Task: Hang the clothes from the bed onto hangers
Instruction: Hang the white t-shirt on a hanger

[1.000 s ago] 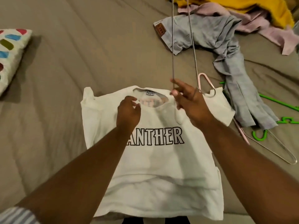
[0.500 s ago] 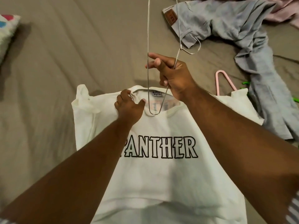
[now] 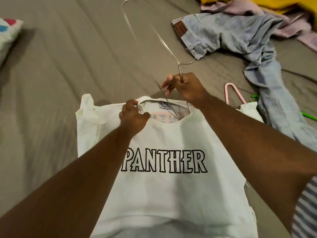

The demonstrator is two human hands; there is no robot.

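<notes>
From my end I see the white T-shirt point(image 3: 171, 194) lying face up on the bed point(image 3: 60, 74), PANTHER print readable, neck opening pointing away from the camera. My left hand point(image 3: 133, 115) pinches the collar at the left edge of the neck opening, thumb and fingers curled on the fabric. My right hand point(image 3: 186, 87) is just beyond the collar, clamped around the stem of a wire hanger point(image 3: 163, 42) right under its hook. One corner of the hanger dips into the neck opening beside the label, while the other corner sticks up and away, blurred. The two hands are near each other but not touching. To the right, a pink hanger point(image 3: 235, 92) pokes out from under the shirt's sleeve, and a green hanger point(image 3: 308, 116) lies just past it. Light blue jeans point(image 3: 240, 42) sprawl across the upper right, with lilac point(image 3: 257, 9) and yellow clothes point(image 3: 274, 4) behind them. A patterned pillow point(image 3: 8, 33) sits at the left edge.
</notes>
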